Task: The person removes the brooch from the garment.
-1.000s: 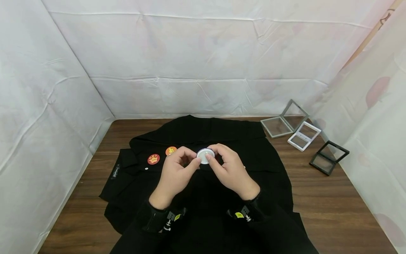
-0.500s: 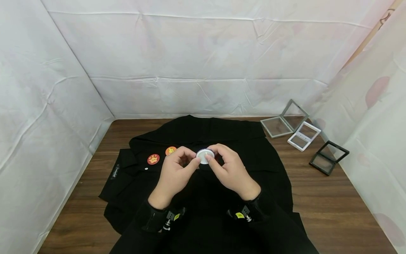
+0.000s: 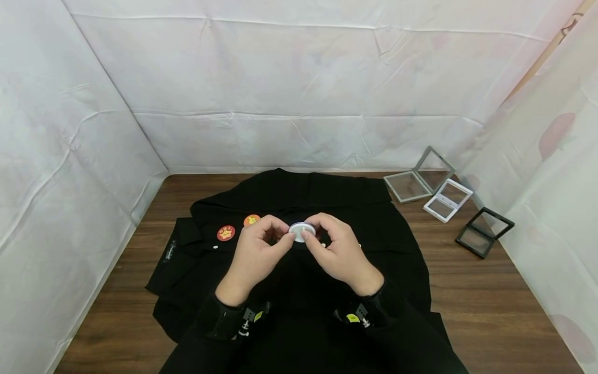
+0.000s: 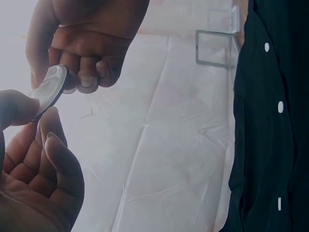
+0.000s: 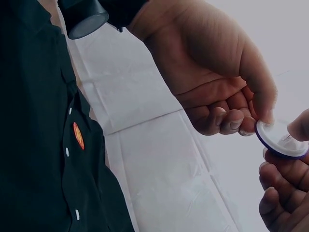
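Note:
Both hands hold a round badge (image 3: 295,228) over the shirt's middle. Its white back faces up and a dark purple-blue rim shows in the right wrist view. The left hand (image 3: 257,252) pinches its left side with thumb and index finger. On the opposite side, the right hand (image 3: 344,255) pinches it, with the thumb on the white back. Under the hands a black shirt (image 3: 392,223) with white buttons lies spread out. A red badge (image 3: 226,233) with a yellow design is on the shirt to the left, and an orange badge (image 3: 251,220) sits beside it, partly hidden by the left hand.
Three hinged cases with see-through panels stand unfolded at the right: a grey case (image 3: 408,187), a white case (image 3: 441,208) and a black case (image 3: 475,242). White cloth (image 3: 299,78) walls the brown wooden table (image 3: 504,306) at the back and sides.
The badge has tilted between the fingers and looks flatter in the head view. A small whitish spot now shows beside the right fingers. Both hands have stayed almost in place.

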